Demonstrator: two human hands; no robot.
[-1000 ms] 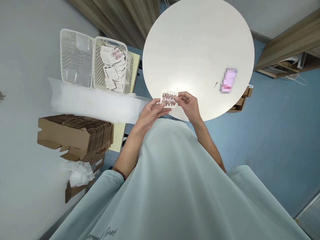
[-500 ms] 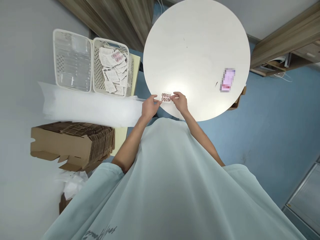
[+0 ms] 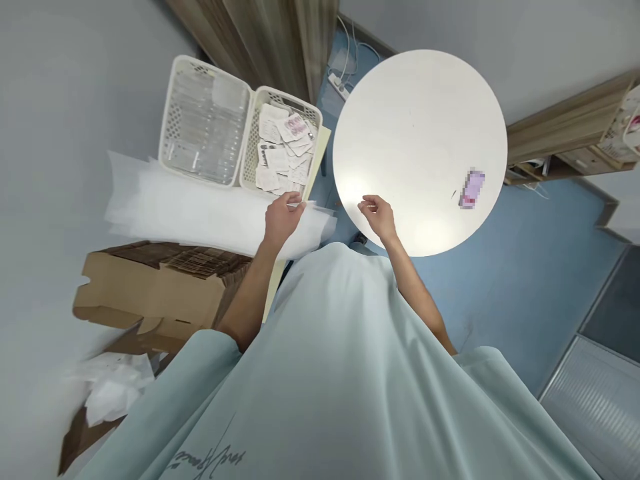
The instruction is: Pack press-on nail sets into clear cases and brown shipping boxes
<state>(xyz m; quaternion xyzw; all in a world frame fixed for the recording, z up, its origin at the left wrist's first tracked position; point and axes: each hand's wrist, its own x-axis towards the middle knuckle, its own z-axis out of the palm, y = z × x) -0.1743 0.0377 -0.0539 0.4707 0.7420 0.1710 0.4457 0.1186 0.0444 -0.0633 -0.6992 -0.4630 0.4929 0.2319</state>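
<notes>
Many cards [image 3: 278, 160] remaining, loosely piled in basket [image 3: 249, 172], pink-patterned card [image 3: 295, 125] on top | left hand [image 3: 281, 220] by basket's near rim, right hand [image 3: 379, 217] over table [image 3: 420, 147] edge; both half-curled, thumbs apart from fingers, nothing seen pinched | progress: reads as between cards, stock far from used up; number done can't be told

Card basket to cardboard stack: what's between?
A pile of translucent white sheets lies between the card basket and the cardboard stack, shown in the head view.
</notes>
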